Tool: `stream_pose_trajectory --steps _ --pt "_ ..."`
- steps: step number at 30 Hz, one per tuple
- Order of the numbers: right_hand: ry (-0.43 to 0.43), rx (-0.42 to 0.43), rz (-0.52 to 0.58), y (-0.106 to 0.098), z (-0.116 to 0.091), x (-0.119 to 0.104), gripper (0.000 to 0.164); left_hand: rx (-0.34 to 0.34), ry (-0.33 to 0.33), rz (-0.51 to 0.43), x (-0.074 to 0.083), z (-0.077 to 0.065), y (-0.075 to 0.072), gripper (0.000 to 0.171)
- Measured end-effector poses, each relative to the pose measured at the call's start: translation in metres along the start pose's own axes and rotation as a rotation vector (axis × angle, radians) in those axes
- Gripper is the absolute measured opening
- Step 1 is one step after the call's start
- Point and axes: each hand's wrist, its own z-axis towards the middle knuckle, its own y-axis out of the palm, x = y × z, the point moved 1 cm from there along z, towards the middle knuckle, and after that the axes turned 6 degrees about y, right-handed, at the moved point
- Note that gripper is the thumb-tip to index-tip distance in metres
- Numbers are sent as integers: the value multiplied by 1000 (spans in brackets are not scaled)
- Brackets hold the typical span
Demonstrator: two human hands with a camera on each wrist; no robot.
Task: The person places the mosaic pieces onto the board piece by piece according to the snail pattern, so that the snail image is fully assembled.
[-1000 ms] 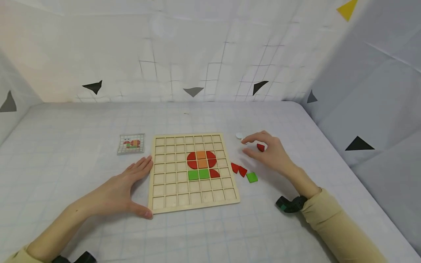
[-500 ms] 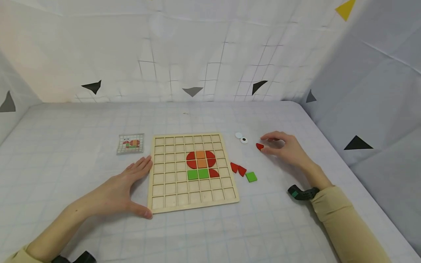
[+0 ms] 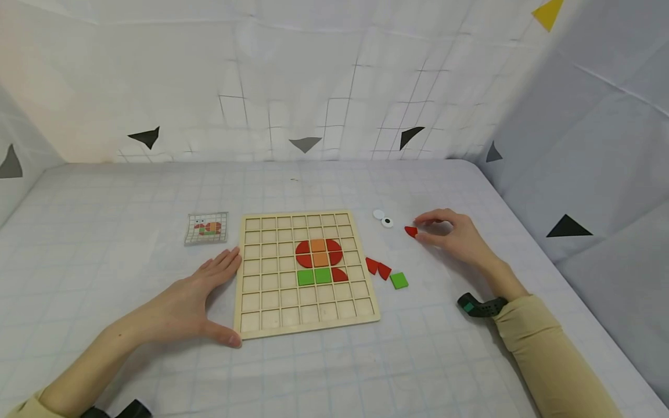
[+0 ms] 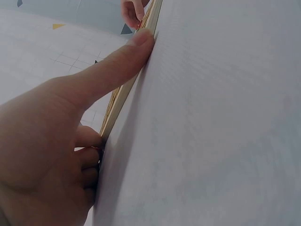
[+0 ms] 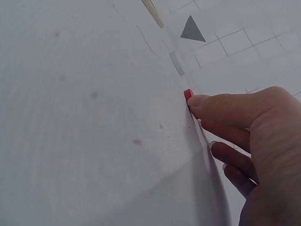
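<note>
A square wooden grid board lies on the table, with red quarter-round tiles, orange squares and green squares set in its cells. Along its left edge rests my left hand, thumb and fingers spread; the left wrist view shows the thumb against the board's side. To the right of the board, my right hand touches a loose red tile with its thumb. Its index finger looks apart from that tile. In the right wrist view the thumb lies on the red tile's edge.
Two more red tiles and a green square tile lie beside the board's right edge. A white disc and an eye disc sit further back. A small picture card lies at the board's upper left.
My right hand has moved right, from near the white discs to the loose red tile, which has shifted slightly left and turned. My left hand stays at the board's edge.
</note>
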Motion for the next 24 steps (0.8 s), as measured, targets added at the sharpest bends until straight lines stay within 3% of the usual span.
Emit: stream_pose_trajectory --steps 7,15,24 --pt "-21 -11 12 -3 -12 -38 29 -6 -21 -7 1 0 0 140" --pt "-8 13 -2 2 -1 -6 26 -3 5 -4 0 -1 -1 140" --pt "-7 18 -17 3 1 -1 23 -3 1 -6 1 -1 -1 140"
